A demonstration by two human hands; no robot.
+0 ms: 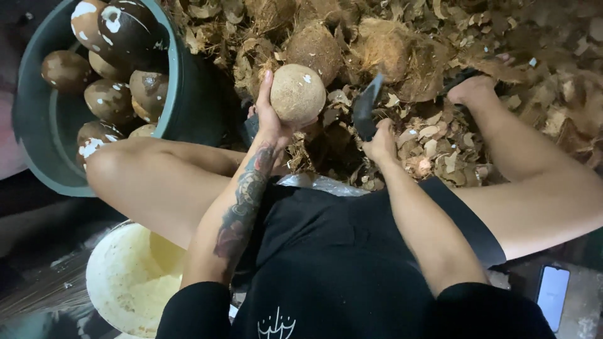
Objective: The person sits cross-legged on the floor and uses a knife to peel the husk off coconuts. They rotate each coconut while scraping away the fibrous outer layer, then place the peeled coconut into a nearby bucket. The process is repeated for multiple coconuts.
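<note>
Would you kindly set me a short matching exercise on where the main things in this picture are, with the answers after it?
Things:
1. round pale-brown shelled coconut
2. dark flat blade
3. dark grey-green plastic tub
4. cream-white round bucket

Places or states:
A. gripped in the right hand, pointing up toward the heap of brown husk pieces
B. by the person's left knee, holding peeled dark coconuts with white patches
C. held up in the left hand
D. low down beside the left forearm

Pairs: 1-C, 2-A, 3-B, 4-D
</note>
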